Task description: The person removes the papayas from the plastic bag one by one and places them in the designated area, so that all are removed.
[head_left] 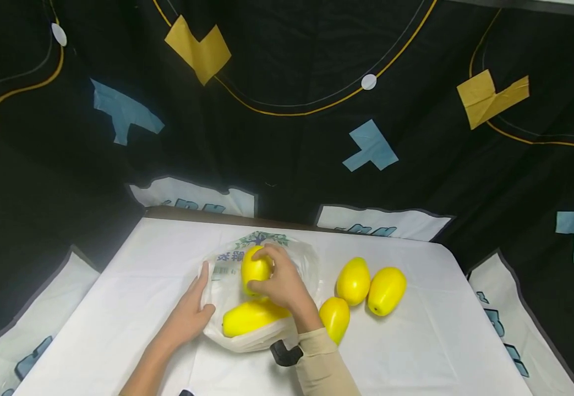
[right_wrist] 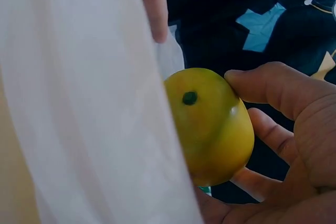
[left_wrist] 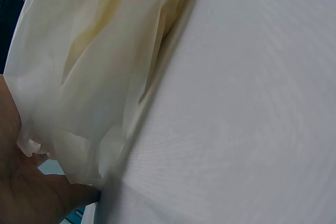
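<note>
A white translucent plastic bag (head_left: pixel 227 344) with green and blue print lies on the table, its mouth spread. My right hand (head_left: pixel 283 280) holds a yellow mango-like fruit (head_left: pixel 253 269) over the bag's mouth, thumb and fingers around its sides. In the right wrist view, that fruit (right_wrist: pixel 212 135) shows a dark green stem spot, and the bag hides part of it. Another yellow fruit (head_left: pixel 252 317) lies lengthwise inside the bag. My left hand (head_left: pixel 190 311) rests against the bag's left side, fingers straight and thumb spread, touching the plastic (left_wrist: pixel 105 108).
To the right of the bag, three more yellow fruits (head_left: pixel 353 281) lie close together on the white tabletop (head_left: pixel 440 341). A black device (head_left: pixel 287 353) sits at my right wrist. Beyond the table's far edge hangs a dark patterned cloth (head_left: pixel 287 159).
</note>
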`<state>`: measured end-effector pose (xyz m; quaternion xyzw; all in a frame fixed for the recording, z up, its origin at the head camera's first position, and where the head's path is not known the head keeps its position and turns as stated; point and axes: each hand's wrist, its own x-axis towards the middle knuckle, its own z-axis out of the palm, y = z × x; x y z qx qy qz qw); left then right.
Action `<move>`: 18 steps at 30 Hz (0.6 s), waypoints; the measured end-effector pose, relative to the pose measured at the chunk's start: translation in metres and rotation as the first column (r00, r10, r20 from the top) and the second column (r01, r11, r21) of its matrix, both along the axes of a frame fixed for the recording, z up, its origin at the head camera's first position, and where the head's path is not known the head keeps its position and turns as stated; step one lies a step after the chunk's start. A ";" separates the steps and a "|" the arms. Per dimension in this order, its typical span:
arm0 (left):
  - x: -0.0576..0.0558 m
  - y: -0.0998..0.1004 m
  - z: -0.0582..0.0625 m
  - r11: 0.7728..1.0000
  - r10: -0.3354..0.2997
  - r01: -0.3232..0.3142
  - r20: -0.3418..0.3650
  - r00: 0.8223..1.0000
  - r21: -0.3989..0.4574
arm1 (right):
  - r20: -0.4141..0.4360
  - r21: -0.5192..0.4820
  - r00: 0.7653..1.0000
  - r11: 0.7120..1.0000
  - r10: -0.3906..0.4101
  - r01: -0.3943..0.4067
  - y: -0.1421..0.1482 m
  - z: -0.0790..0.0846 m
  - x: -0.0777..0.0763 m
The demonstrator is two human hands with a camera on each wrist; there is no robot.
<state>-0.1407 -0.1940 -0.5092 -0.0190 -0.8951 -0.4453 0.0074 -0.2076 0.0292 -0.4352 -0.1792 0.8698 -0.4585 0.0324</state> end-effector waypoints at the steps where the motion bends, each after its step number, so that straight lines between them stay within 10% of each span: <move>1: 0.000 0.000 0.000 1.000 0.000 0.000 0.000 1.000 0.000 | -0.003 -0.006 1.000 1.000 0.001 -0.001 0.001 0.000 0.000; 18: -0.001 0.001 0.000 1.000 0.011 -0.011 0.016 1.000 -0.015 | -0.068 -0.098 0.997 0.994 0.032 -0.039 0.028 0.015 0.007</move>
